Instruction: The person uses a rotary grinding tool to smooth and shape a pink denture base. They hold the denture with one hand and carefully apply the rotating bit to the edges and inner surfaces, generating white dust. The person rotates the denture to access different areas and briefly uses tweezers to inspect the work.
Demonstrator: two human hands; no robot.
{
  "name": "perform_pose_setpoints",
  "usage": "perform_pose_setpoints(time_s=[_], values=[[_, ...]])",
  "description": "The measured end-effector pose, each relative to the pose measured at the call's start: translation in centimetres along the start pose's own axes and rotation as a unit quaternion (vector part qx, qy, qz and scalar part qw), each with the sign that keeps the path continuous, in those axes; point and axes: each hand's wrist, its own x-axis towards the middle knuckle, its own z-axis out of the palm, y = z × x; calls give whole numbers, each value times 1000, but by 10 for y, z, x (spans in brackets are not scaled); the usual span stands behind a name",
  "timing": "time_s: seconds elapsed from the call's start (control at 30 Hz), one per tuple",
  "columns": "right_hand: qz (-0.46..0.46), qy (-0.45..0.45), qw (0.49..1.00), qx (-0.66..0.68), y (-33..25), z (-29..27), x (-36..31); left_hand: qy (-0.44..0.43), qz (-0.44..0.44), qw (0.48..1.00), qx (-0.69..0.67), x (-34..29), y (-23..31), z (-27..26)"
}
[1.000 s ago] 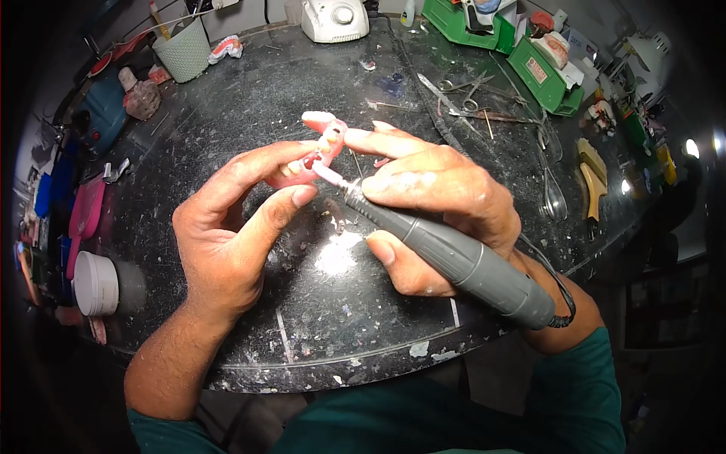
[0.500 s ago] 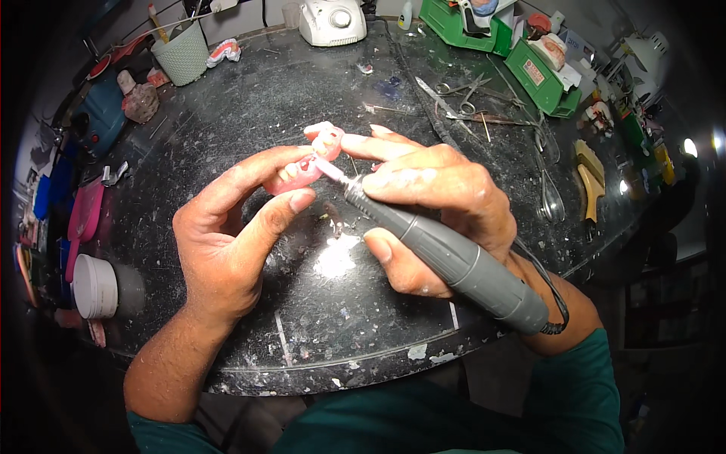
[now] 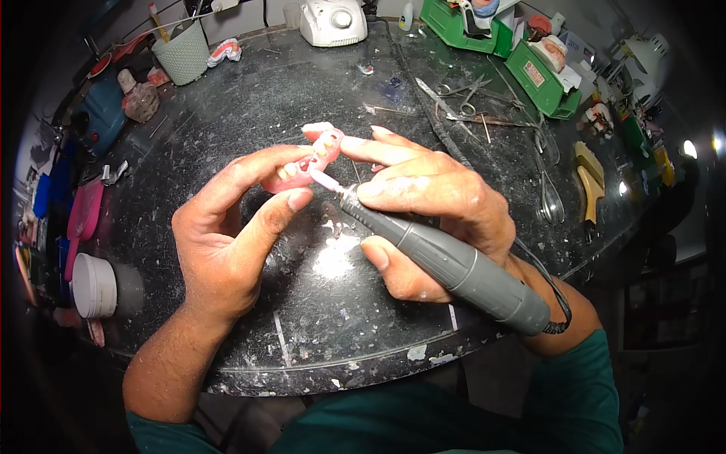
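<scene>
Head view. Left hand [image 3: 223, 238], one: thumb and fingers pinching the denture. Right hand [image 3: 446, 197], one: closed around the handpiece, a fingertip at the denture's right side. Denture [image 3: 325, 147], one: pink, tooth-set, held above the tabletop between the hands. Handpiece [image 3: 454, 265], one: dark grey, slanting. Pink bit [image 3: 325, 178], one: tip at the denture's edge; contact cannot be told. Control unit [image 3: 333, 23], one: white, far side. Green bins [image 3: 543, 79], two: far right. Pale basket [image 3: 184, 57], one: far left. White tub [image 3: 95, 286], one: left, well apart from the left hand. Brush [image 3: 590, 181], one: right. Tabletop [image 3: 227, 113], one: dark, scuffed; curved front edge [image 3: 340, 371] nearest the person; open room from denture to control unit, and from hands to front edge
</scene>
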Motion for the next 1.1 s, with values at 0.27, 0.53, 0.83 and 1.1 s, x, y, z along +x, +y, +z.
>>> perform_pose_setpoints(time_s=[0.27, 0.53, 0.83, 1.1], values=[[4, -2, 1000, 5, 1, 1, 1, -15, 5, 999, 35, 1, 0, -3], [8, -5, 1000, -10, 3, 0, 0, -13, 17, 997, 69, 0, 1, -2], [9, -11, 1000, -20, 0, -1, 0, -7, 74, 990, 119, 3, -3, -5], [1, -10, 1000, -26, 1, -1, 0, 10, 45, 995, 93, 1, -1, -2]])
